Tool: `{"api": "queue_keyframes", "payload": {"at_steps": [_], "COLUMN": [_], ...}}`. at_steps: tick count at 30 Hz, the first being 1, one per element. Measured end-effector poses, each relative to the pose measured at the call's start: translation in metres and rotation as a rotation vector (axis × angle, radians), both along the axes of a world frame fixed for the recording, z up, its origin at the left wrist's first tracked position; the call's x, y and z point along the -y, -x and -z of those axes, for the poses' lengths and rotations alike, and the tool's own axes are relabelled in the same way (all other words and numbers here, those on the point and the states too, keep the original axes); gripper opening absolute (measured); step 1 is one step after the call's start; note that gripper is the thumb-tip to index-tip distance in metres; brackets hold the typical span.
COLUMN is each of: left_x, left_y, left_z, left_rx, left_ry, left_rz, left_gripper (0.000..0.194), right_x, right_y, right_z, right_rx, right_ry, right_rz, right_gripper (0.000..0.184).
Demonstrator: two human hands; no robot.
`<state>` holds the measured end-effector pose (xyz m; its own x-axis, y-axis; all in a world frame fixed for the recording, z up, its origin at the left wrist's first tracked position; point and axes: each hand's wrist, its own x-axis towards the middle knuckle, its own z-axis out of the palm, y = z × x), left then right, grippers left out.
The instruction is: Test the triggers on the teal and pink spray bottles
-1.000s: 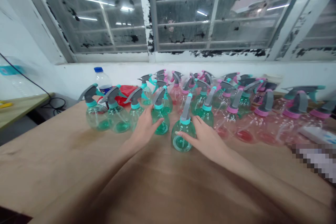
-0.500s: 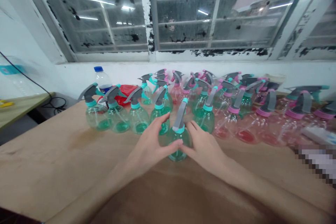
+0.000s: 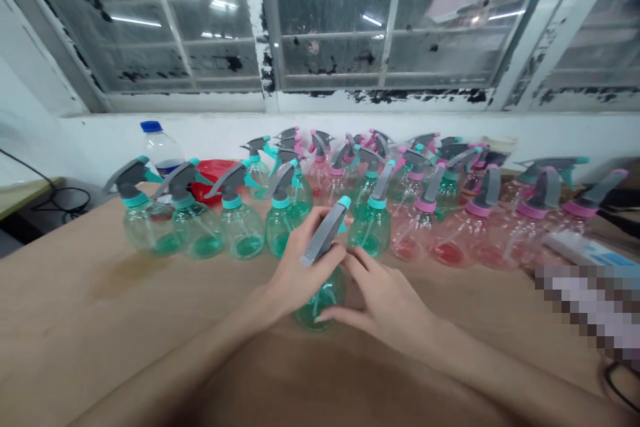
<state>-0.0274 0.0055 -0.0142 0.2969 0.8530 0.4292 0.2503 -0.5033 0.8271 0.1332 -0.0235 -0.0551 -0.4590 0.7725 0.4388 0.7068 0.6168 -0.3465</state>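
Spray bottle [image 3: 320, 299] | translucent green, grey trigger head [image 3: 326, 235], teal tip [image 3: 345, 202] | roughly upright | foremost

A clear bottle [image 3: 163, 150] with a blue cap [image 3: 151, 126] is seen near a red thing [image 3: 216, 172]. A black cord [image 3: 30, 167] is looped at the left. Black spots [image 3: 233, 63] are scattered over the big window [image 3: 330, 13] behind.

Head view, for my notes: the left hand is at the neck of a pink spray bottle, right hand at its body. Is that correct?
Wrong colour: the head view shows the spray bottle is green. The left hand is at its neck and the right hand at its body.
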Motion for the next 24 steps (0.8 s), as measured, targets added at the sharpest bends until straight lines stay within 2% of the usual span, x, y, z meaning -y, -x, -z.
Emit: {"api": "queue_keyframes", "payload": {"at_steps": [5, 8, 11, 18, 24], "left_x": [-0.003, -0.004, -0.008, -0.02, -0.02], "left_y": [-0.002, -0.004, -0.006, -0.012, -0.011], "left_z": [-0.001, -0.003, -0.006, -0.003, -0.002], "left_rx": [0.014, -0.02, -0.052, -0.05, -0.068], "left_ry": [0.008, 0.013, 0.017, 0.048, 0.056], "left_rz": [-0.014, -0.028, -0.042, -0.011, 0.013], "left_gripper": [0.034, 0.037, 0.035, 0.03, 0.039], "right_x": [0.0, 0.002, 0.004, 0.002, 0.0], "right_y": [-0.041, -0.068, -0.086, -0.09, -0.089], "right_z": [0.027, 0.047, 0.06, 0.062, 0.061], "right_rx": [0.04, 0.049, 0.062, 0.051, 0.008], "right_ry": [0.038, 0.046, 0.07, 0.139, 0.14], "right_rz": [-0.032, -0.004, 0.024, 0.047, 0.022], "right_gripper": [0.058, 0.048, 0.042, 0.038, 0.036]}}
